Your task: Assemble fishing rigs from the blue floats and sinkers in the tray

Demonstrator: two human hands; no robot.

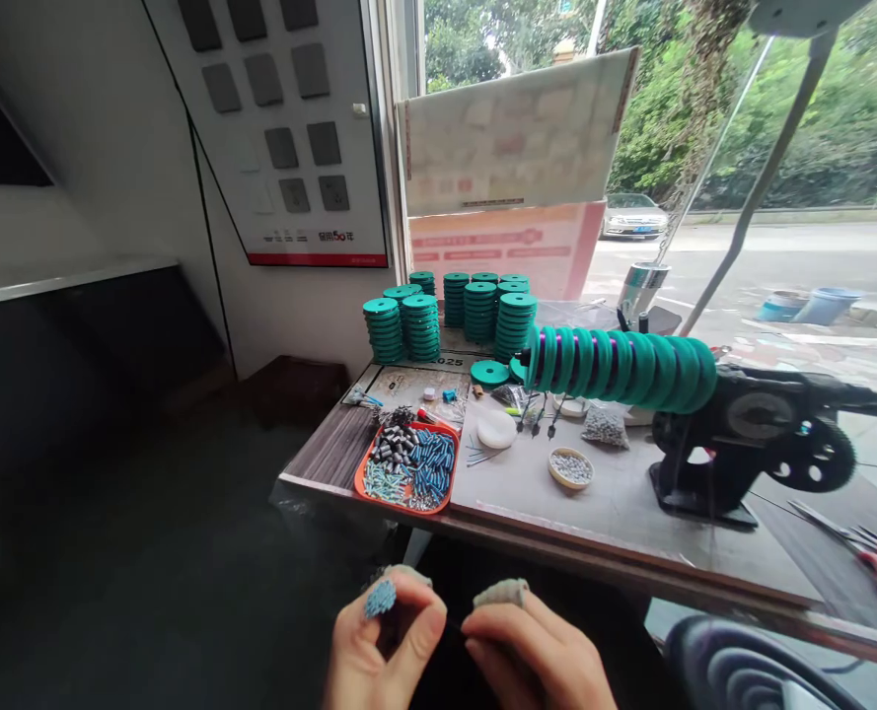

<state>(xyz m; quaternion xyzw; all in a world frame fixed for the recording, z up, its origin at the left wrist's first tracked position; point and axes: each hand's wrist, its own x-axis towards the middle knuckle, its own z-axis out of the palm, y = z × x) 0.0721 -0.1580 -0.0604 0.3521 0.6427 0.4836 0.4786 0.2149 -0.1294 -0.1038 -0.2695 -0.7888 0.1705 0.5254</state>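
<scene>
A small streetside workshop: worktable (616, 503) with stacked green spools (453, 316), a winding machine (741, 434) (hand-cranked) and parts tray (408, 463)

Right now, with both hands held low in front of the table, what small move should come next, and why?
Probably lift both hands toward the table. The left hand and right hand pinch something thin and dark between them, below the edge, while the orange tray and winder sit above.
</scene>
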